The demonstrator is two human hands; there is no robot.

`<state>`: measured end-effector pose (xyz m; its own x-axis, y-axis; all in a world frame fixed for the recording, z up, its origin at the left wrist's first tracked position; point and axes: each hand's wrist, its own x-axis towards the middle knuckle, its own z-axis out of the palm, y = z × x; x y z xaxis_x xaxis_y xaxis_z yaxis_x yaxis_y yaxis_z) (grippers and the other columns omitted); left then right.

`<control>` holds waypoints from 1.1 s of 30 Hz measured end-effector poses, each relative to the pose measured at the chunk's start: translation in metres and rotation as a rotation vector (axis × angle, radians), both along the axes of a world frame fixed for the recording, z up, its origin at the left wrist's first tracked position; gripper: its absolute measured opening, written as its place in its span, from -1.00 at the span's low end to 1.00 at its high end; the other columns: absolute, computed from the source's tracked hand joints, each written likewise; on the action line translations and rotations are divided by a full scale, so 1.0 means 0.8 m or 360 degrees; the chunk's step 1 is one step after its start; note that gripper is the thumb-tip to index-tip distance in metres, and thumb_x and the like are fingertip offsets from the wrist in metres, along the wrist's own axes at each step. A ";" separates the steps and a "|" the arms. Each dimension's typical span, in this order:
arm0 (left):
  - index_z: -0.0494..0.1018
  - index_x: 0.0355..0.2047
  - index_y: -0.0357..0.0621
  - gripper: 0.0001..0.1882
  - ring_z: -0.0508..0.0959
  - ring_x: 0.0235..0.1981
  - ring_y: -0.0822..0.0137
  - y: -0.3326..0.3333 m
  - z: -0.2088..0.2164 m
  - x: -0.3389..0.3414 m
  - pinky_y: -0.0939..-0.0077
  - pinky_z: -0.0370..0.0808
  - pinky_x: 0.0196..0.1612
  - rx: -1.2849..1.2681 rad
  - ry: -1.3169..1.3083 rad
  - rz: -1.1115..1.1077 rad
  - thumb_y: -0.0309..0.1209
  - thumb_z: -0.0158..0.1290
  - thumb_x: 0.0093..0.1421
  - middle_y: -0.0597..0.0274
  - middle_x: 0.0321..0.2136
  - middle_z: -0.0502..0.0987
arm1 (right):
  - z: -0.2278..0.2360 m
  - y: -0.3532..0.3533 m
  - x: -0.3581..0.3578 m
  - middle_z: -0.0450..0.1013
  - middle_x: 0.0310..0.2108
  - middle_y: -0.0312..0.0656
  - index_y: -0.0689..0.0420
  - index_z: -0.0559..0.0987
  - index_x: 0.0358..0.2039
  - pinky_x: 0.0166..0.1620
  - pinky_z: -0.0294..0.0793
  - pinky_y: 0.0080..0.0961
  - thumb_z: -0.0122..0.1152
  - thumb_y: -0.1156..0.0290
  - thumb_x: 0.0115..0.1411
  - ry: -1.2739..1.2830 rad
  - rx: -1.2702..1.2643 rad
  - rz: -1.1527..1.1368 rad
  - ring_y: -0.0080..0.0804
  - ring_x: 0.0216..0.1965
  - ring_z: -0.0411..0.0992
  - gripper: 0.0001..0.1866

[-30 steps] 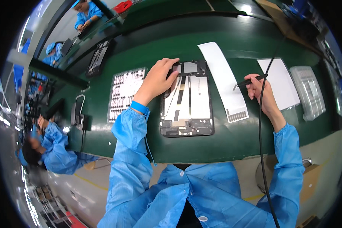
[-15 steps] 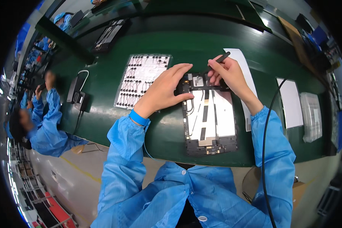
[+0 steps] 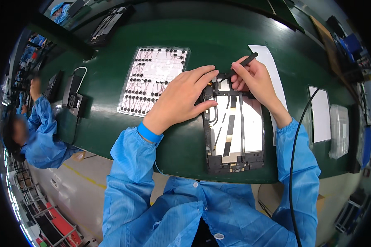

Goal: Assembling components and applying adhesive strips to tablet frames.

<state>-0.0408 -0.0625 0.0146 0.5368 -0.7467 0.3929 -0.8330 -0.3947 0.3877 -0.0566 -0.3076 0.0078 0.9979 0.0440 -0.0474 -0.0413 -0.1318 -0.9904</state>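
An opened tablet-like device [image 3: 252,123] lies in front of me, its silver-white inner panels, black strips and dark frame exposed. My left hand [image 3: 180,96] rests on its upper left edge, fingers stretched out and thumb reaching over the frame. A blue strap [image 3: 149,133] circles that wrist. Above the device's top end, my right hand [image 3: 257,84] pinches a slim black tool [image 3: 249,59]. Its thin tip points down and left at the top section, close to my left fingertips. Whether the tip touches there I cannot tell, nor can I make out the tool's exact kind.
Left of the device is a clear tray [image 3: 132,92] with rows of small black round parts on wires. A white sheet [image 3: 266,55] lies behind my right hand. Farther right are another white sheet [image 3: 320,113] and a clear plastic box [image 3: 339,129]. A black cable [image 3: 293,164] hangs by my right arm. A co-worker [image 3: 41,131] sits at left.
The whole view has shifted slightly. The black tool now slants more plainly down into the device's top section, its thin tip showing. My left hand still lies on the frame.
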 end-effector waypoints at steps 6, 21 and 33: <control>0.36 0.11 -0.18 -0.39 0.49 0.01 -0.07 -0.001 0.005 -0.001 0.14 0.46 0.07 0.0014 0.0148 0.0041 -0.18 0.26 0.13 0.01 0.21 0.33 | -0.001 0.000 0.001 0.54 -0.49 -0.23 0.23 0.51 -0.21 -0.46 0.48 -0.72 0.19 0.27 0.37 -0.0015 -0.0005 0.0002 -0.62 -0.52 0.51 -0.75; 0.57 -0.06 -0.04 -0.69 0.45 0.16 0.01 -0.009 0.007 -0.002 0.13 0.36 0.23 0.0077 -0.0103 -0.0112 -0.28 0.20 0.19 0.18 0.11 0.47 | 0.005 -0.007 -0.007 0.55 -0.39 -0.18 0.22 0.49 -0.08 -0.45 0.48 -0.73 0.17 0.33 0.38 -0.0232 0.0141 -0.0129 -0.64 -0.50 0.49 -0.76; 0.52 -0.03 -0.16 -0.73 0.39 0.23 0.04 -0.111 0.022 -0.040 0.04 0.22 0.33 0.0076 0.0035 -0.0720 -0.41 -0.02 0.31 0.15 0.04 0.53 | -0.020 -0.179 -0.156 0.55 -0.44 -0.19 0.26 0.53 -0.21 -0.44 0.46 -0.68 0.15 0.39 0.37 -0.0101 -0.0030 -0.0155 -0.63 -0.53 0.46 -0.83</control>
<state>-0.0730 -0.1513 0.0322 0.1599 -0.9250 0.3448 -0.9176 -0.0105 0.3974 -0.1812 -0.4508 -0.0084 0.9984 -0.0533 0.0162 0.0081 -0.1487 -0.9889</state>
